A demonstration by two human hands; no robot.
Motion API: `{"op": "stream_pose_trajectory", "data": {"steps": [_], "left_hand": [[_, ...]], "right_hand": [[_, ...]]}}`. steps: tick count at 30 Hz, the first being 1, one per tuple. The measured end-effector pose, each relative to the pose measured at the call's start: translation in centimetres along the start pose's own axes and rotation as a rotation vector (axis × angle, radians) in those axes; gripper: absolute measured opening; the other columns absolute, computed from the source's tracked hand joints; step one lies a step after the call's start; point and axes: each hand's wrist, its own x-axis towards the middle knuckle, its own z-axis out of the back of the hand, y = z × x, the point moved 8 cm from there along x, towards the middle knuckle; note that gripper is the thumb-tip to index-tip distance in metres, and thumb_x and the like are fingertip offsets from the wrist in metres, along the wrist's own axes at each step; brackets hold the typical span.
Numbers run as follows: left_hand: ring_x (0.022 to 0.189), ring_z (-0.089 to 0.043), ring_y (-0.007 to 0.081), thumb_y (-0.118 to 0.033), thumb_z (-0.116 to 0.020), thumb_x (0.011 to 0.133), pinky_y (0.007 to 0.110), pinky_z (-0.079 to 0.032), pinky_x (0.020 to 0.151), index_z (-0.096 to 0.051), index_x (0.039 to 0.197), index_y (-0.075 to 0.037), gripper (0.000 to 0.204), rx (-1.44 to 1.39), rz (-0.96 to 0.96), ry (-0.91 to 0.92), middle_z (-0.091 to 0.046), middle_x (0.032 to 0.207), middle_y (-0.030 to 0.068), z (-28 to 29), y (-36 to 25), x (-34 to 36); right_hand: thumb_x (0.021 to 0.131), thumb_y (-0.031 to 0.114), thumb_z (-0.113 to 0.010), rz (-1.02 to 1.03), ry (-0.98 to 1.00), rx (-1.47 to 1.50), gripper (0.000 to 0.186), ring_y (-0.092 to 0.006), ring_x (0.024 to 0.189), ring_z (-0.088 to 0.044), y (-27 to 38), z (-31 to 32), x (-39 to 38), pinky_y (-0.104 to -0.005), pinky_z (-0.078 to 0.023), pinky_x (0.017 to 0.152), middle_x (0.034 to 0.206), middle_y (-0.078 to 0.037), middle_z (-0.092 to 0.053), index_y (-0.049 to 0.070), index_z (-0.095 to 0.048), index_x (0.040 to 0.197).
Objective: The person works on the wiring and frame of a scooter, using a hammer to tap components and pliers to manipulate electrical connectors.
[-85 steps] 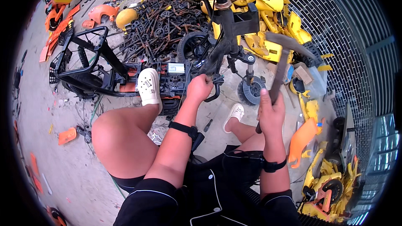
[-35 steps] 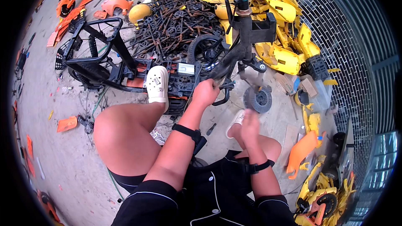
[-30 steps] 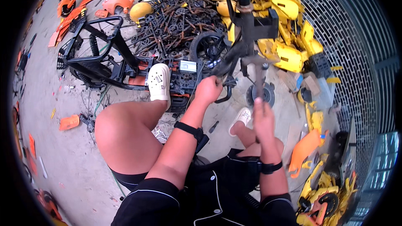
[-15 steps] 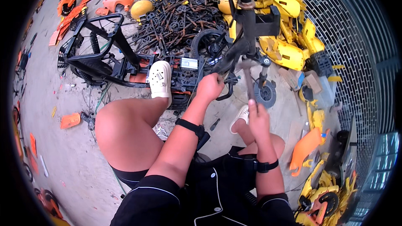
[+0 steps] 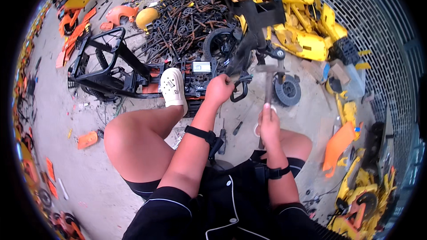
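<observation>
Nearest, the person sits low on the concrete floor (image 5: 89,182), knees drawn up, with both forearms reaching forward. The right hand (image 5: 269,126) is closed around the handle of a hammer (image 5: 269,84), held upright with its head raised just below the black frame. The left hand (image 5: 219,90) is clamped on the dark frame of a dismantled ride-on toy (image 5: 249,40), near a black curved hook at its lower end. A white clog (image 5: 172,90) braces against a black and orange base beside it. A small grey wheel (image 5: 288,91) sits just right of the hammer.

The step in hand looks like knocking a part loose from the frame: steadying with one hand, striking with the other. The next blow calls for a firm hold and a clean aim clear of the left fingers.

Farther off lie a heap of black metal parts (image 5: 182,22) and yellow plastic shells (image 5: 307,22).
</observation>
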Motion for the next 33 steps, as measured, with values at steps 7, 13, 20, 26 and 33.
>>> {"op": "stream_pose_trajectory", "data": {"steps": [7,13,20,26,33], "left_hand": [[0.077,-0.064,0.0152,-0.015,-0.061,0.099,0.032,-0.052,0.072,-0.064,0.107,0.0,0.018,-0.235,0.034,0.142,-0.071,0.09,0.0077,-1.7,0.6,0.4],[0.077,-0.06,0.0105,-0.007,-0.051,0.103,0.025,-0.048,0.071,-0.056,0.135,0.0,0.033,-0.658,0.093,0.431,-0.071,0.103,0.0064,-1.5,-4.7,-1.9],[0.068,-0.048,0.0061,-0.023,-0.058,0.106,0.021,-0.039,0.062,-0.068,0.125,-0.006,0.027,-0.744,-0.022,0.406,-0.063,0.083,-0.0016,1.4,-14.5,-4.4],[0.074,-0.058,0.0096,-0.019,-0.058,0.106,0.023,-0.045,0.067,-0.064,0.123,-0.003,0.023,-0.715,-0.216,0.443,-0.065,0.089,0.0022,9.0,-23.0,-8.0],[0.096,-0.067,0.0198,-0.007,-0.057,0.105,0.033,-0.055,0.082,-0.057,0.126,-0.005,0.022,-0.602,-0.366,0.581,-0.068,0.102,0.01,15.3,-28.6,-13.5]], "right_hand": [[0.106,0.036,-0.054,-0.275,-0.177,0.106,0.033,-0.0114,0.042,-0.041,-8.7,2.7,2.6,-0.0294,-0.034,0.037,0.061,0.002,-0.043,0.008,-0.05,0.088],[0.084,0.01,-0.064,-0.555,0.427,-0.446,0.01,-0.0257,0.055,-0.061,-27.7,-3.7,3.3,-0.0389,-0.049,0.049,0.068,-0.01,-0.064,0.003,-0.068,0.078],[0.074,0.014,-0.068,-0.264,0.841,-1.01,0.018,-0.0299,0.072,-0.073,-28.4,-9.1,0.1,-0.0465,-0.055,0.063,0.082,-0.016,-0.076,0.003,-0.078,0.082],[0.08,0.015,-0.067,-0.428,1.018,-1.117,0.037,-0.0362,0.117,-0.067,-28.1,-11.3,-1.3,-0.0478,-0.054,0.095,0.127,-0.016,-0.07,0.011,-0.077,0.115],[0.092,0.027,-0.06,-0.264,0.932,-1.109,0.036,-0.0384,0.123,-0.063,-30.5,-11.8,1.1,-0.0495,-0.052,0.101,0.136,-0.015,-0.065,0.014,-0.073,0.123]]}}
